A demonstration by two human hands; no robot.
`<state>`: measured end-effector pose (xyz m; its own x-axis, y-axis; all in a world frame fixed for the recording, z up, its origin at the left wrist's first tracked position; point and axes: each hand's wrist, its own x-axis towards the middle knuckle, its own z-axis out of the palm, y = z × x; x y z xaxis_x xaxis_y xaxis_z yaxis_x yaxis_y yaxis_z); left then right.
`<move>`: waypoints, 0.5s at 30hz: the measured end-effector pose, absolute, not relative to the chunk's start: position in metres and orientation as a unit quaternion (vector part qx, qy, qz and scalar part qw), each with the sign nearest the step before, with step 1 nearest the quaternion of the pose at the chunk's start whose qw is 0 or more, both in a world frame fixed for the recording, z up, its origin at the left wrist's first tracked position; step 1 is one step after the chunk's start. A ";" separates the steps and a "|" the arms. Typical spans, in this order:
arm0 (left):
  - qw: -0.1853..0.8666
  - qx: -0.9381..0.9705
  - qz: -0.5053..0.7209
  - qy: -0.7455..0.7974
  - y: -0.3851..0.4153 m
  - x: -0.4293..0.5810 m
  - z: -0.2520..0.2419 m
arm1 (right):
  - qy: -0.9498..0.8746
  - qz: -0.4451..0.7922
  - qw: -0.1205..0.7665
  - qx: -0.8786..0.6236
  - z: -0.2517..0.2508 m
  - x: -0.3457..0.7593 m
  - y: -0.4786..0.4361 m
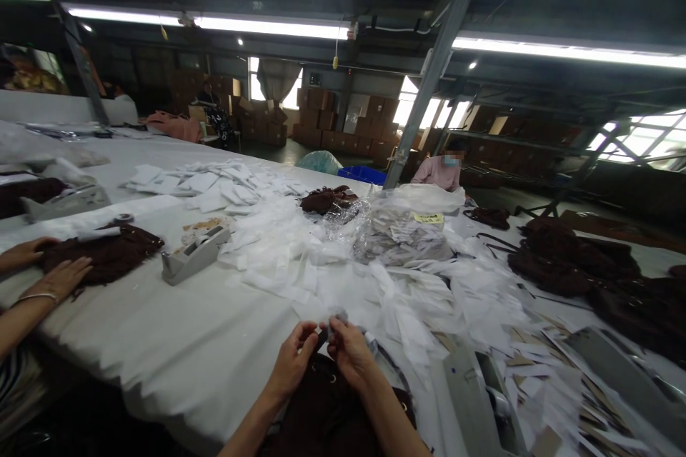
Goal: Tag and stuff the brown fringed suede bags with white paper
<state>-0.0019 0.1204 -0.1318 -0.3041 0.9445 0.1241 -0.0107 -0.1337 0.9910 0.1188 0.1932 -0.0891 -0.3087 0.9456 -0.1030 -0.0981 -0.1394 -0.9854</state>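
A dark brown fabric bag (316, 414) with metal eyelets lies at the table's front edge, below my hands. My left hand (292, 360) is closed, its thumb and fingers pinching a dark strap (322, 338) at the top of the bag. Close beside it, my right hand (349, 353) is closed on a small translucent wrapping piece (339, 315) at the same strap. How far the piece goes around the strap is hidden by my fingers. To the right of my right wrist, a looped strap (394, 360) with some clear wrap curves over the table.
Tape dispensers stand at left (196, 255) and right (482, 400). White sheets (300, 257) and a plastic-wrapped bundle (401, 235) cover mid-table. Brown bags (579, 257) pile at right. At left, a co-worker's hands (64, 278) rest on another brown bag (126, 253). A masked person (436, 170) is beyond.
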 end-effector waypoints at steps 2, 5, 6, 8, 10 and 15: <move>0.363 0.468 0.571 0.568 0.114 -0.007 -0.141 | -0.512 0.622 0.423 -0.414 -0.084 0.116 0.193; 0.355 0.485 0.535 0.594 0.108 -0.009 -0.152 | -0.562 0.582 0.431 -0.399 -0.082 0.111 0.188; 0.358 0.482 0.534 0.596 0.107 -0.008 -0.155 | -0.595 0.559 0.419 -0.397 -0.084 0.110 0.184; 0.367 0.474 0.543 0.588 0.109 -0.005 -0.156 | -0.671 0.492 0.381 -0.402 -0.093 0.107 0.177; 0.390 0.464 0.562 0.562 0.112 -0.001 -0.156 | -0.730 0.407 0.358 -0.415 -0.107 0.105 0.170; 0.451 0.392 0.612 0.518 0.117 0.003 -0.161 | -0.791 0.262 0.353 -0.426 -0.135 0.105 0.169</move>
<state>0.0028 0.1173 -0.1608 -0.2856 0.9583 0.0128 -0.1463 -0.0568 0.9876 0.1052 0.1695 -0.1351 -0.3877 0.8590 0.3344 0.4901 0.4993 -0.7145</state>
